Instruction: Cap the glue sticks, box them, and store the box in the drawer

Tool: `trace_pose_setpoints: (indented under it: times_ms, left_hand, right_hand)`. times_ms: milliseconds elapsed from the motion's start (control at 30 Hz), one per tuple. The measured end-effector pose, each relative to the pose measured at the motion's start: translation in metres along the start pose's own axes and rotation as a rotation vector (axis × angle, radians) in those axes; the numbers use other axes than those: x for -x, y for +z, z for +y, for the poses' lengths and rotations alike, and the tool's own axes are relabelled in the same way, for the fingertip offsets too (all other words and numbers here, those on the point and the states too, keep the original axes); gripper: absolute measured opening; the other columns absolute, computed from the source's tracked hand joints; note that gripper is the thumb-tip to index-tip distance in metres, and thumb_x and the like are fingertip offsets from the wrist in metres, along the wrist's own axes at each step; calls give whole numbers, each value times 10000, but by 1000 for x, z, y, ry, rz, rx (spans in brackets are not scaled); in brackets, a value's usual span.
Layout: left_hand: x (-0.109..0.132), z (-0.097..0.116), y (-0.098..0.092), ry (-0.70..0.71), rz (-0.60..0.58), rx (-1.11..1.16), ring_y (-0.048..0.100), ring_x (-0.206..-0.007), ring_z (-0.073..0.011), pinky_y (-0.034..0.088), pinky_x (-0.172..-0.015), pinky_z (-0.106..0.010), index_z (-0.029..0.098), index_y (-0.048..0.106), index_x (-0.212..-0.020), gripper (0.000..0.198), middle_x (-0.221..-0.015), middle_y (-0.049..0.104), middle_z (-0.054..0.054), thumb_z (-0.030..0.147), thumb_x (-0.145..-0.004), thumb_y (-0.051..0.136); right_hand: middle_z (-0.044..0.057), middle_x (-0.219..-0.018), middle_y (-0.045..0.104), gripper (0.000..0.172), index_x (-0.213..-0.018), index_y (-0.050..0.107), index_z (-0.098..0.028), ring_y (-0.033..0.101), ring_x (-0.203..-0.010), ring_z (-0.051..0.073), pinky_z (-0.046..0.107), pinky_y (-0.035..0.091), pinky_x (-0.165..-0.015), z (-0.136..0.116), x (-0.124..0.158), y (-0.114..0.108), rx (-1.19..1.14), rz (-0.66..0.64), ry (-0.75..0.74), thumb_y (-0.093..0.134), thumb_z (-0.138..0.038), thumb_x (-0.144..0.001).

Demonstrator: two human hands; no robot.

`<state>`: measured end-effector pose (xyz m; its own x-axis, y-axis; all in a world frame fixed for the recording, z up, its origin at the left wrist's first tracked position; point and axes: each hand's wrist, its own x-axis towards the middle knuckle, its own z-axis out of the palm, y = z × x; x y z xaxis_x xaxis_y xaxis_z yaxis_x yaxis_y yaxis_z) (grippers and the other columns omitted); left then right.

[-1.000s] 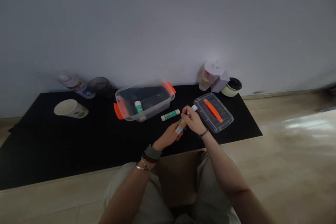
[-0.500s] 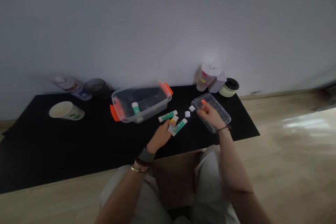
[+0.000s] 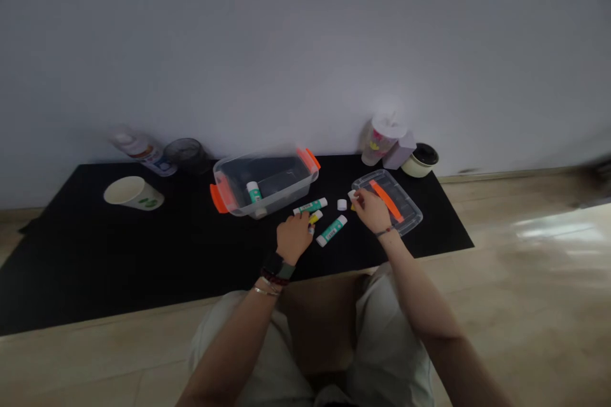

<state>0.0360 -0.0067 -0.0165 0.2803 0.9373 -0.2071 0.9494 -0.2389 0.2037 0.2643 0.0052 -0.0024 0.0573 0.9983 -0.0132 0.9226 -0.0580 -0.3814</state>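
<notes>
My left hand (image 3: pixel 293 236) has its fingers curled round a small yellow-and-white glue stick (image 3: pixel 316 217), partly hidden by them. Just beyond its fingertips lies a green-and-white glue stick (image 3: pixel 312 206). Another green glue stick (image 3: pixel 331 231) rests to the right of this hand. My right hand (image 3: pixel 375 211) is closed in a pinch on a white cap (image 3: pixel 352 195) at the left edge of the clear lid (image 3: pixel 411 210). A bit of yellow shows under its fingers, too small to name. A second white cap (image 3: pixel 342 205) sits between both hands.
A clear box (image 3: pixel 281 200) with orange clips holds a green glue stick (image 3: pixel 254 191). At the left are a paper cup (image 3: pixel 138 194), a spray can (image 3: pixel 146 154) and a dark jar (image 3: pixel 186 156). A clear cup (image 3: pixel 377 143), pale carton (image 3: pixel 399 151) and cream pot (image 3: pixel 420 162) stand back right.
My right hand has moved left from above the lid to the white cap, uncovering the orange handle. My left hand has turned palm-down and lowered with the yellow glue stick.
</notes>
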Motion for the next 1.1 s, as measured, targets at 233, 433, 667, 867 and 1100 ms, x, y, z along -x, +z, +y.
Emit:
trace_pose_setpoints:
  times_ms: [233, 433, 667, 867, 1100]
  left_hand:
    - [7, -8, -1, -33, 14, -41, 607, -1045, -303, 463, -779, -375, 144, 610, -1161, 285, -1117, 657, -151, 261, -923, 504]
    - [6, -10, -2, -50, 21, 8, 612, -1038, -323, 458, -775, -387, 110, 628, -1155, 290, -1087, 646, -180, 236, -932, 491]
    - [8, -11, -11, -49, 14, 19, 605, -1060, -324, 460, -779, -385, 121, 606, -1190, 299, -1117, 643, -173, 241, -944, 487]
    - [11, -11, -18, -61, -5, 29, 604, -1065, -324, 457, -786, -384, 126, 607, -1184, 290, -1121, 640, -176, 181, -921, 498]
    - [8, -13, -13, -37, -1, 37, 601, -1063, -312, 458, -791, -376, 143, 618, -1177, 283, -1130, 643, -173, 201, -931, 491]
  right_hand:
    - [16, -801, 690, 388, -1164, 608, -236, 670, -785, 188, 250, 411, -686, -33, 21, 18, 76, -439, -209, 591, -537, -919]
    - [86, -1116, 664, 315, -1177, 612, -244, 668, -959, 216, 266, 435, -750, -47, 13, 18, 262, -438, -238, 541, -461, -960]
    - [131, -1152, 633, 484, -1297, 591, -248, 633, -1048, 252, 308, 459, -839, -54, 11, 27, 333, -485, -229, 495, -578, -956]
    - [129, -1255, 553, 428, -1338, 555, -270, 545, -1165, 254, 313, 468, -865, -56, 11, 40, 352, -370, -231, 596, -437, -945]
    - [146, -1181, 581, 288, -1223, 624, -205, 541, -1104, 264, 327, 478, -839, -64, -7, 22, 351, -90, -229, 474, -301, -997]
